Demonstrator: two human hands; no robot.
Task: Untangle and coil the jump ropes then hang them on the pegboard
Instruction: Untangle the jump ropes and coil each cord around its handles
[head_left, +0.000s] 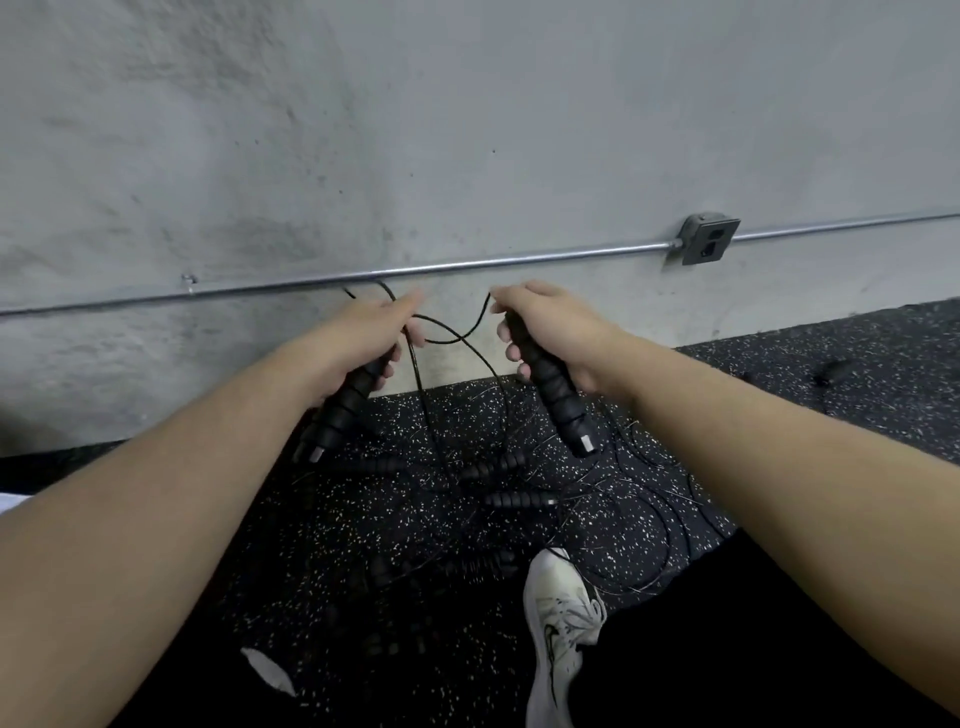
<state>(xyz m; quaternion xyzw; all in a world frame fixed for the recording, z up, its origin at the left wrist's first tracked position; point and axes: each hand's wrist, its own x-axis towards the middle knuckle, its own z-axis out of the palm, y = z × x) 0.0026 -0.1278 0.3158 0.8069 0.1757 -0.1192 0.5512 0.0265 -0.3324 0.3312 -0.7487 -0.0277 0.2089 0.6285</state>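
My left hand (363, 338) grips a black ribbed jump rope handle (337, 415) that points down and to the left. My right hand (550, 327) grips a second black ribbed handle (561, 405) that points down and to the right. A thin black cord (452, 340) sags between the two hands and drops toward the floor. Below the hands, a tangle of thin black cords (613, 514) and several more black handles (519, 500) lies on the speckled floor. No pegboard is in view.
A grey concrete wall (467, 130) stands straight ahead, with a metal conduit pipe (415, 270) and an outlet box (709, 240) on it. The floor is black speckled rubber (337, 545). My white shoe (563, 618) and dark trouser leg sit at the lower right.
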